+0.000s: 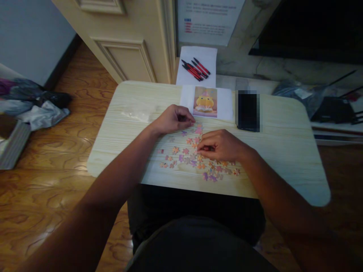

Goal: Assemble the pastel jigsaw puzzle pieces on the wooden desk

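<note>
Left hand point(178, 120) and right hand point(222, 145) curl by puzzle pieces point(175, 150) — can't tell if grasping (dim view) — well inside the tabletop's point(286, 147) side edges.

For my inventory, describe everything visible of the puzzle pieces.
The puzzle pieces are small, knobbed and card-like, mostly orange, pink and purple. They lie scattered on the table, some bunched; whether any interlock is unclear. The right hand is among them, the left hand at their far side; any grip is unclear.
</note>
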`<state>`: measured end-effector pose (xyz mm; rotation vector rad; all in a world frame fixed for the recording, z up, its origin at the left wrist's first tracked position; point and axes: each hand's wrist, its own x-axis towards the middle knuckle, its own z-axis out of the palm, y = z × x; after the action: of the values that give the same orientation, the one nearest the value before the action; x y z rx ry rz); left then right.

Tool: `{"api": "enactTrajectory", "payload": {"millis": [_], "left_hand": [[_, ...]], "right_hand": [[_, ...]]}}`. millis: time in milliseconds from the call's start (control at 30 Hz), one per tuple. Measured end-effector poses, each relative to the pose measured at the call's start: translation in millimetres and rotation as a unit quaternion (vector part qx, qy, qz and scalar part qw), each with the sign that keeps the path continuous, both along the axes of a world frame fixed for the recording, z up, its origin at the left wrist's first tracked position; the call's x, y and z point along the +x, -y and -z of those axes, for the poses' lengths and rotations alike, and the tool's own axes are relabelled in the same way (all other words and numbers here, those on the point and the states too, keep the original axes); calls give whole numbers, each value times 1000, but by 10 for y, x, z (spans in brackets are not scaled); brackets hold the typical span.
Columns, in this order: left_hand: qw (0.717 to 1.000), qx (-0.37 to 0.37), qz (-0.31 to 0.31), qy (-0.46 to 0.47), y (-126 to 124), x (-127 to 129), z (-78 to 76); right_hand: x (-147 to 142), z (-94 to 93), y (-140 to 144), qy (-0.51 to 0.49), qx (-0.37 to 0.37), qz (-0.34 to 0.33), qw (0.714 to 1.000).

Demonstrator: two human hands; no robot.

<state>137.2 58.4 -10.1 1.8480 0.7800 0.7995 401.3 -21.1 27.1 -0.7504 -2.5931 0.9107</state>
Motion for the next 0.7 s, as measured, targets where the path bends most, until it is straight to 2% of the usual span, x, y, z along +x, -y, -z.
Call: {"api": "enactTrajectory", "payload": {"millis": [467, 700], "left_hand": [[1000, -15, -5, 7, 18, 1, -36], [1000, -17, -9, 5, 19, 5, -23]], "right_hand": [[125, -27, -51, -27, 11, 60, 998], [110, -33, -44, -12, -16, 51, 998]]}}
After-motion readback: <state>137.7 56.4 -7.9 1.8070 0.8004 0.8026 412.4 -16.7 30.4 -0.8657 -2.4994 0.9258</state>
